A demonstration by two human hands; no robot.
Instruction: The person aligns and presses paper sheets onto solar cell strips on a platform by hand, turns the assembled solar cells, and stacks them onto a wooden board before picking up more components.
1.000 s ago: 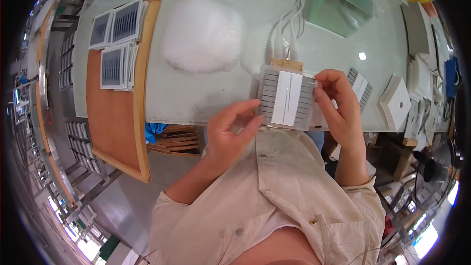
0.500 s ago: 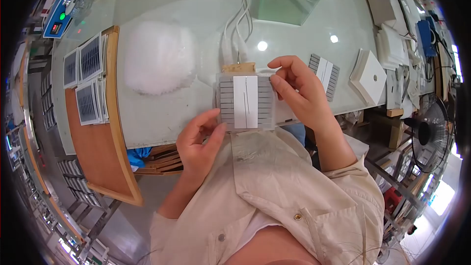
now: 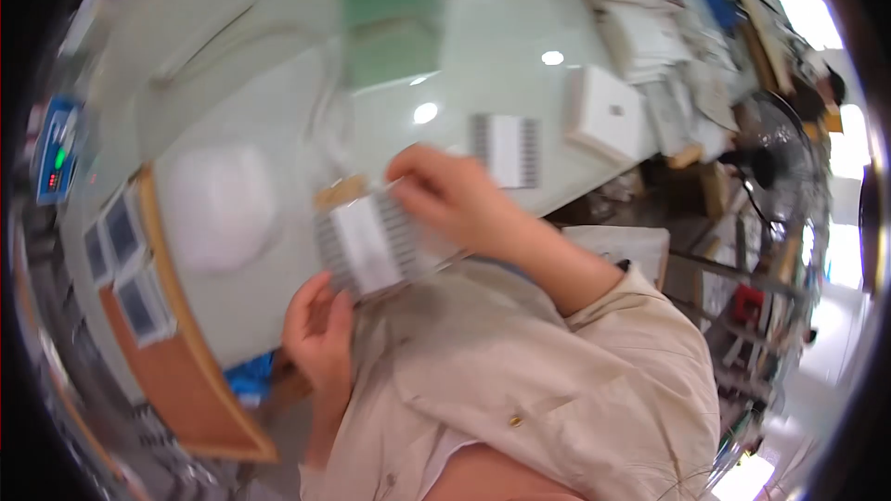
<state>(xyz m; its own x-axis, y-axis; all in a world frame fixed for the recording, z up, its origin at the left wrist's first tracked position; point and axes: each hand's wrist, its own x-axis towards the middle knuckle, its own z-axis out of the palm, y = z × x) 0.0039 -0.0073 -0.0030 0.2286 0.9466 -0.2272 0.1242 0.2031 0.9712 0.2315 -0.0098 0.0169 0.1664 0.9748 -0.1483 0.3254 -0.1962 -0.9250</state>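
Sitting at the near edge of the pale tabletop (image 3: 251, 301), the grey striped panel (image 3: 368, 243) hasn't really gone anywhere in the last half second; what changed is the view, since the head camera has swung toward the person's right, so the panel now shows further left, leaning toward 11 o'clock, and everything's smeared; imo the handling is at the same stage as before, just harder to read.

The left hand (image 3: 320, 329) is at the panel's 7 to 8 o'clock edge, half curled, finger and thumb slightly parted; the right hand (image 3: 455, 199) is at the 1 o'clock corner, fingers bent in over the thumb, forearm coming in from 4 o'clock; can't tell through the blur if either one actually grips the panel.

Going outward, there's a brownish block (image 3: 342, 191) right up against the panel at 11 o'clock; a second striped piece (image 3: 506, 150) lies at 2 o'clock, beyond the right hand; a fluffy white pile (image 3: 223, 209) is between 9 and 10; a green box (image 3: 390, 23) is up at 12.
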